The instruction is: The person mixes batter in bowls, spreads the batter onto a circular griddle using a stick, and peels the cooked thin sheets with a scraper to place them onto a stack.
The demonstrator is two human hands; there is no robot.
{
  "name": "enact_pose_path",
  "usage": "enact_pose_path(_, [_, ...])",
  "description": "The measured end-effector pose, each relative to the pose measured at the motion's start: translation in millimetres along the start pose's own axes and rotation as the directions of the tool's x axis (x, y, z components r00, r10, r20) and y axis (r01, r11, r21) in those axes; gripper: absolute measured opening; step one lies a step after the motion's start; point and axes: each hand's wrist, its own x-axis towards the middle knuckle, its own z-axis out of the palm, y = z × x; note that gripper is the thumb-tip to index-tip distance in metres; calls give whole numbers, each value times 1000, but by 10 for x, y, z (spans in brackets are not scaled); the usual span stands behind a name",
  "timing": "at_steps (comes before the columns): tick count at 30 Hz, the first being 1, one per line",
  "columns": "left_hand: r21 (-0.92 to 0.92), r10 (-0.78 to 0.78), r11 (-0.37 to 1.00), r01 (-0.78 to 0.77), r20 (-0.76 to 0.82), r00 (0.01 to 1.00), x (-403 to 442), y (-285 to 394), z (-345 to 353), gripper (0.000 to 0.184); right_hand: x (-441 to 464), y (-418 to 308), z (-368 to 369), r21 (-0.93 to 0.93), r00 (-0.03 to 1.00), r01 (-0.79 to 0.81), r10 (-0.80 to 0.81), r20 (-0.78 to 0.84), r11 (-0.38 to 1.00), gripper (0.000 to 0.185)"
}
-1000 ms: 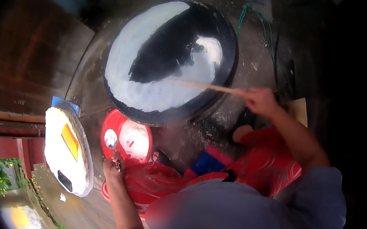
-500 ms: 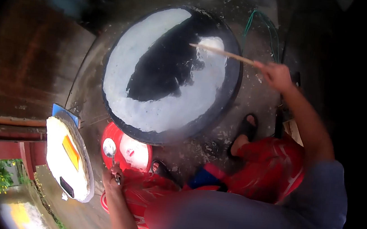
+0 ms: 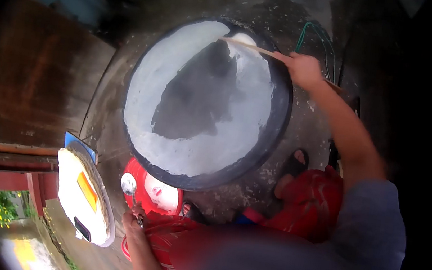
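My right hand (image 3: 304, 70) is closed around a thin wooden stick (image 3: 258, 48), which reaches left over the far part of a big round black griddle (image 3: 282, 108). White batter (image 3: 187, 155) lies on the griddle in a broad ring, with a dark, hazy bare patch in its middle. Near the griddle's front edge, my left hand (image 3: 135, 218) grips the handle of a ladle (image 3: 128, 183). The ladle's white-coated bowl is over a red bucket (image 3: 140, 171) that has white batter in it.
Left of the bucket stands a stack of pale round sheets (image 3: 72, 177), with an orange strip (image 3: 87, 191) and a dark flat rectangle (image 3: 82, 228) on top. A green cord (image 3: 320, 36) lies beyond my right hand. My sandaled feet are beside the griddle.
My right hand has moved left and slightly up with the stick. Batter at the griddle's far side reaches farther, narrowing the dark gap there. The bare middle looks greyer. My left hand keeps the ladle.
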Motion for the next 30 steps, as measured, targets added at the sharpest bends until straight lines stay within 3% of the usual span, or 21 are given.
enact_pose_path(1, [2,1,1000,-1,1,1000,-7,-23,29,19,103,-101,73,19,995,-5,7,-97,1000,50])
enact_pose_path(3, [55,20,998,-20,5,1000,-39,-79,79,12,79,-239,-7,283,989,-132,107,102,950,51])
enact_pose_path(4, [50,21,998,-22,7,1000,-48,-71,54,12,-52,-95,88,460,997,70,-75,-9,885,56])
enact_pose_path(5, [50,1,999,-1,16,1000,-49,-54,10,12,-166,33,-14,458,997,79,-82,-14,886,56])
enact_pose_path(7, [44,-20,999,18,33,999,-36,-61,25,12,-332,281,-311,195,981,-41,2,196,980,65])
enact_pose_path(9, [47,10,999,-11,5,1000,-74,-101,58,13,-245,531,-199,20,998,-52,51,47,998,73])
enact_pose_path(10, [49,11,999,-11,6,1000,-36,-61,32,13,-126,526,-108,-21,998,-51,52,48,998,74])
enact_pose_path(12, [80,52,995,-54,20,998,50,40,-60,18,245,170,46,-28,991,-89,92,96,996,66])
enact_pose_path(13, [80,54,995,-56,25,998,44,25,-33,18,407,55,290,-62,1000,-14,13,-20,998,54])
enact_pose_path(14, [74,51,996,-53,36,998,41,3,3,17,555,-258,177,-58,992,-74,80,99,996,51])
enact_pose_path(15, [68,46,996,-49,45,998,37,-17,24,17,631,-493,60,74,974,-149,134,182,986,52])
enact_pose_path(17, [70,35,997,-39,53,998,19,-48,30,17,583,-543,122,303,974,-223,200,106,926,47])
enact_pose_path(21, [47,-35,998,32,80,996,-53,-72,23,18,209,-445,219,277,957,-279,289,6,919,45])
enact_pose_path(23, [31,-5,1000,3,51,999,-64,-100,35,18,54,-413,240,677,937,-349,246,248,648,43])
enact_pose_path(24, [22,32,999,-33,17,999,-81,-90,28,19,11,-342,321,675,937,-349,248,245,650,43])
enact_pose_path(25, [21,28,999,-29,23,999,-86,-76,4,19,9,-254,405,641,912,-388,375,165,662,43])
enact_pose_path(26, [37,18,999,-21,75,997,-80,-56,-24,19,4,-221,426,610,868,-430,492,75,665,44])
enact_pose_path(27, [52,7,999,-14,127,992,-66,-39,-47,19,-46,-390,323,608,868,-426,491,67,670,44])
enact_pose_path(30, [36,22,999,-31,209,978,-22,-19,-140,18,-150,-926,255,718,874,-477,363,325,507,49])
